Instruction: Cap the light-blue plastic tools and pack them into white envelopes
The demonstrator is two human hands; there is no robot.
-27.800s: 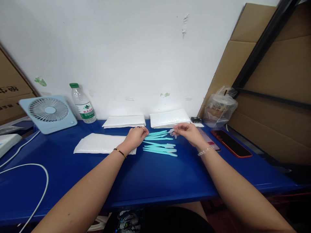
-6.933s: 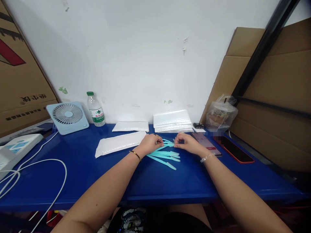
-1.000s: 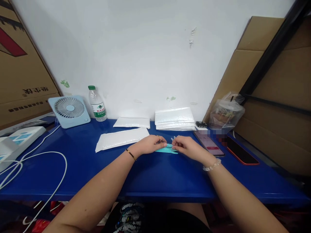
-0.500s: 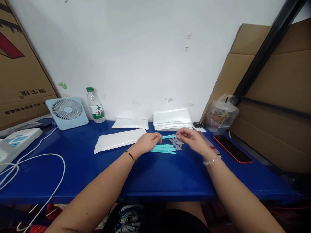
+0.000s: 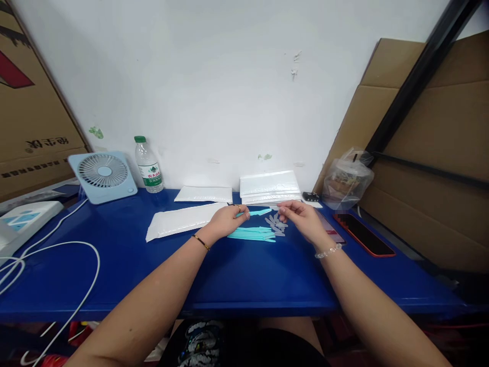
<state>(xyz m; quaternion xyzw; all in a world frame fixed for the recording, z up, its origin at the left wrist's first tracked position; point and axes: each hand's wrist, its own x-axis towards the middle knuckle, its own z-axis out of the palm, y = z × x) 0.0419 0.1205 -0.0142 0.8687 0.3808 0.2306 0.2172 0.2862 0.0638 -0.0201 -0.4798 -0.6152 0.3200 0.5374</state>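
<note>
**Left hand (image 5: pixel 227 221) grips one turquoise tool (image 5: pixel 262 211)**

A row of slim turquoise tools (image 5: pixel 252 234) lies flat on the blue table (image 5: pixel 260 280). Beyond the row's left end, the left hand is closed, thumb against fingers, pinching the held tool by its handle; the tool sits beyond the row, its tip pointing right. Beyond the row's right end, the right hand (image 5: pixel 301 216) has thumb and forefinger drawn close together. A small translucent piece (image 5: pixel 274 208) shows at those fingertips; whether they grip it cannot be made out. Loose grey pieces (image 5: pixel 278 225) are heaped just beside the row's right end. Left of the row lies a white padded envelope (image 5: pixel 179 221), its near end by the left hand.
</note>
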